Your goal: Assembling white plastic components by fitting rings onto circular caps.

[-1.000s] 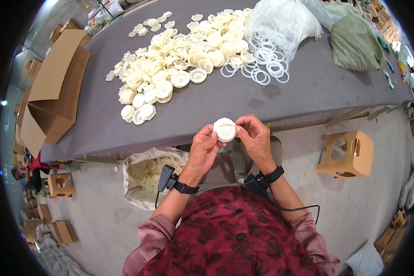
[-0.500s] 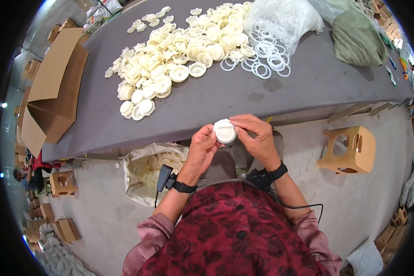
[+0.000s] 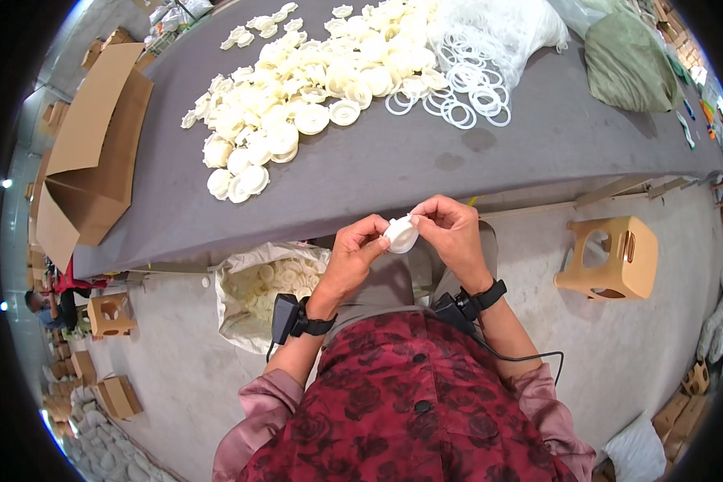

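Between my two hands, just off the table's near edge, a round white plastic cap [image 3: 402,235] is held tilted. The thumb and fingers of my left hand [image 3: 353,253] pinch its left side. My right hand [image 3: 451,233] grips its upper right rim with thumb and forefinger. On the table beyond lies a heap of similar cream-white caps [image 3: 312,119]. To the right of that heap, several thin translucent sealing rings [image 3: 459,115] spill from a clear plastic bag [image 3: 510,36].
A grey-covered table [image 3: 337,173] spans the front. An opened cardboard box [image 3: 96,145] stands at its left end, a green cloth bundle [image 3: 631,64] at its far right. Below are a white sack [image 3: 237,317] of caps and a tan plastic stool [image 3: 610,257].
The cap has turned from lying face up to a steep tilt and moved slightly right. Both hands have shifted their fingers on its rim.
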Available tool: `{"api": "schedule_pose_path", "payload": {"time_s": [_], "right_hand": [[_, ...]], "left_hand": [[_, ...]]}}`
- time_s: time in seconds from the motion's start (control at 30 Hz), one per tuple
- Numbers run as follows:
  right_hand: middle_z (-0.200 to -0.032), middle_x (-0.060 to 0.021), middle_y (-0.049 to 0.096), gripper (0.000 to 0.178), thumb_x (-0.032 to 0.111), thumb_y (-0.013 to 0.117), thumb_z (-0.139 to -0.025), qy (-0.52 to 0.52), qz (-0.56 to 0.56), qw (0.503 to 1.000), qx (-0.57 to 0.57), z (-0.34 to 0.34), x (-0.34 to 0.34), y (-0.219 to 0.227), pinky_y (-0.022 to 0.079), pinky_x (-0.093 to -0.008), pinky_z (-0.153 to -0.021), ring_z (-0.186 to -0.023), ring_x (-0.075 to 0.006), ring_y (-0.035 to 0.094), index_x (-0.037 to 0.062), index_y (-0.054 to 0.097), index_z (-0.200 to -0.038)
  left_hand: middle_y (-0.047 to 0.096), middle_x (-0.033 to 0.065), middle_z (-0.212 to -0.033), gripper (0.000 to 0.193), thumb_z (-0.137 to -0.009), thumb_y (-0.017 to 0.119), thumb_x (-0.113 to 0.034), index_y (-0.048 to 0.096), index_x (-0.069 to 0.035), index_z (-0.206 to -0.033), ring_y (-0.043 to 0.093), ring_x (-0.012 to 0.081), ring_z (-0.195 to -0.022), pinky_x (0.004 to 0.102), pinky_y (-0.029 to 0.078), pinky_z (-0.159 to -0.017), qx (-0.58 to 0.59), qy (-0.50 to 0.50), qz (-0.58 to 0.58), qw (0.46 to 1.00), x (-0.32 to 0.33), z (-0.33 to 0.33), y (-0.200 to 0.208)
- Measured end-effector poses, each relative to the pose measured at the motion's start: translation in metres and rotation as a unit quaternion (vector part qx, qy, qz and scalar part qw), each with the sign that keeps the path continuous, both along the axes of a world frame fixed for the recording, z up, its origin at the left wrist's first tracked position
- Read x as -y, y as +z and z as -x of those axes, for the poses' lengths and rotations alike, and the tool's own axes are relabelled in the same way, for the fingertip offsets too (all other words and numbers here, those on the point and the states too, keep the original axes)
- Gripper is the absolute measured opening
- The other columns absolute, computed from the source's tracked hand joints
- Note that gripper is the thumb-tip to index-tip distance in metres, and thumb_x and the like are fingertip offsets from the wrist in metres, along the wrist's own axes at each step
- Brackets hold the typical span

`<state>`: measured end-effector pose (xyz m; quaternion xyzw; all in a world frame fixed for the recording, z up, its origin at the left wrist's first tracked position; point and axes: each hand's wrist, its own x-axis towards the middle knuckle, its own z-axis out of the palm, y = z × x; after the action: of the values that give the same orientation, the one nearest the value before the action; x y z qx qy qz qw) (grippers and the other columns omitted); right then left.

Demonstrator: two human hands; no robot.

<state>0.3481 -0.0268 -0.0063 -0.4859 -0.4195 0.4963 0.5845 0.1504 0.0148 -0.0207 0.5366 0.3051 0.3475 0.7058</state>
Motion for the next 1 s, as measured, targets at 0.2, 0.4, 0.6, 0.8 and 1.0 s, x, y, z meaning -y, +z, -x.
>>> {"api": "schedule_pose_path", "payload": {"time_s": [0.2, 0.4, 0.6, 0.8, 1.0], "right_hand": [[-0.087, -0.0005, 0.065, 0.008, 0.002, 0.067, -0.09, 0.012, 0.019, 0.999, -0.043, 0.001, -0.006, 0.003, 0.047, -0.0189, -0.067, -0.079, -0.0031, 0.059, -0.0028, 0.067, -0.096], [-0.091, -0.0006, 0.066, 0.014, 0.002, 0.065, -0.092, 0.087, 0.032, 0.996, -0.002, -0.005, -0.004, -0.013, 0.051, -0.0219, -0.071, -0.081, -0.0051, 0.059, -0.0023, 0.066, -0.104], [-0.099, -0.0054, 0.068, 0.019, 0.004, 0.066, -0.091, 0.146, 0.092, 0.97, -0.172, 0.005, 0.006, -0.003, 0.057, -0.0285, -0.075, -0.089, -0.0102, 0.063, -0.0028, 0.066, -0.109], [-0.102, -0.0076, 0.069, 0.021, 0.001, 0.063, -0.093, 0.032, 0.031, 0.976, -0.213, 0.018, 0.007, -0.003, 0.057, -0.0272, -0.076, -0.09, -0.0118, 0.065, -0.0043, 0.064, -0.113], [-0.094, -0.0063, 0.071, 0.027, 0.0, 0.063, -0.092, 0.041, -0.028, 0.997, -0.058, 0.006, 0.012, -0.005, 0.056, -0.0251, -0.072, -0.08, -0.0099, 0.067, -0.0035, 0.064, -0.119]], "left_hand": [[0.065, -0.0015, -0.093, 0.018, -0.094, 0.07, -0.02, 0.064, -0.004, -0.102, 0.057, 0.0059, -0.081, 0.0226, 0.046, -0.075, 0.058, 0.043, 0.063, 0.995, 0.003, -0.001, -0.011], [0.065, -0.0014, -0.092, 0.022, -0.094, 0.071, -0.024, 0.063, -0.005, -0.102, 0.056, 0.0062, -0.08, 0.0226, 0.046, -0.075, 0.092, 0.041, 0.124, 0.987, 0.004, 0.003, -0.016], [0.066, 0.0017, -0.094, 0.017, -0.097, 0.066, -0.019, 0.062, -0.004, -0.105, 0.057, 0.0089, -0.082, 0.0244, 0.046, -0.076, 0.16, 0.063, 0.15, 0.974, 0.001, -0.001, -0.013], [0.067, 0.0063, -0.107, 0.036, -0.09, 0.074, -0.025, 0.06, -0.003, -0.115, 0.061, 0.0162, -0.093, 0.0315, 0.05, -0.083, 0.204, 0.041, 0.203, 0.957, 0.0, -0.005, -0.019], [0.067, 0.01, -0.113, 0.043, -0.088, 0.073, -0.018, 0.056, -0.001, -0.123, 0.064, 0.0187, -0.104, 0.0333, 0.051, -0.093, 0.189, 0.056, 0.195, 0.961, 0.01, -0.008, 0.0]]}}
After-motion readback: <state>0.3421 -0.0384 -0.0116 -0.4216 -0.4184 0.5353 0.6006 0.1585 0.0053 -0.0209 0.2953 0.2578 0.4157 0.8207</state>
